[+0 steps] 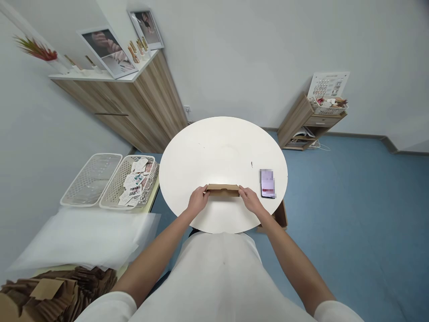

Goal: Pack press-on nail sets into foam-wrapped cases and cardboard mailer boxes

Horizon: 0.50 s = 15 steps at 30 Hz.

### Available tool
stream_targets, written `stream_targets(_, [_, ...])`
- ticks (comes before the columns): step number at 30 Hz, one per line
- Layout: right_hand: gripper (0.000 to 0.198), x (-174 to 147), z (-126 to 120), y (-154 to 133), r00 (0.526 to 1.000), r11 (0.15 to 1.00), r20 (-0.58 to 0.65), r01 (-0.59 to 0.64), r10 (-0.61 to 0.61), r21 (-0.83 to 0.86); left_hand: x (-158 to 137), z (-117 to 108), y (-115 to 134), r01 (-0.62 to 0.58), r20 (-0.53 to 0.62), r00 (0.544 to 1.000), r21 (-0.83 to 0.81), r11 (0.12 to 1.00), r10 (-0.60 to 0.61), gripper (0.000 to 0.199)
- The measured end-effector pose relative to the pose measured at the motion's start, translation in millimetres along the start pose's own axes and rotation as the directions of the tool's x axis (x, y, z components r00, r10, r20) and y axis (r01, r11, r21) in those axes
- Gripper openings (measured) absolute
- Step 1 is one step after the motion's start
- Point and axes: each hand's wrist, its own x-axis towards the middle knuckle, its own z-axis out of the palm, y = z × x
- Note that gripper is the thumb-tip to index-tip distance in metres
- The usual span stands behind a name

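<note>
A small brown cardboard box [223,191] is held at the near part of the round white table [214,147]. My left hand [198,199] grips its left end, fingers closed round the edge. At the opposite end my right hand [250,199] has its fingers closed on the right edge. The box's near side faces me, with a small notch along its upper edge; what lies inside cannot be made out. To the right of my right hand a phone [267,183] with a lit, blurred screen rests on the tabletop.
On the left stand a white basket with packaged cards [134,183], another basket [90,179], translucent sheets [83,232] and stacked flat cardboard [67,290]. A wooden cabinet [147,98] is behind them. An open cardboard box [282,214] sits below the table's right edge, a small shelf [301,125] farther off.
</note>
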Motion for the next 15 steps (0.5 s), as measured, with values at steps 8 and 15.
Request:
stream_targets(8, [0.046,28,-11,-18,0.977,0.975,0.042,-0.210,0.207,0.076,17,-3,6,0.084,0.063,0.994,0.053,0.995,-0.088,0.045])
stream_targets(15, [0.043,37,-12,-25,0.954,0.933,0.113,-0.296,0.277,0.203,25,-4,1,0.140,0.071,0.989,-0.142,0.980,-0.131,0.034])
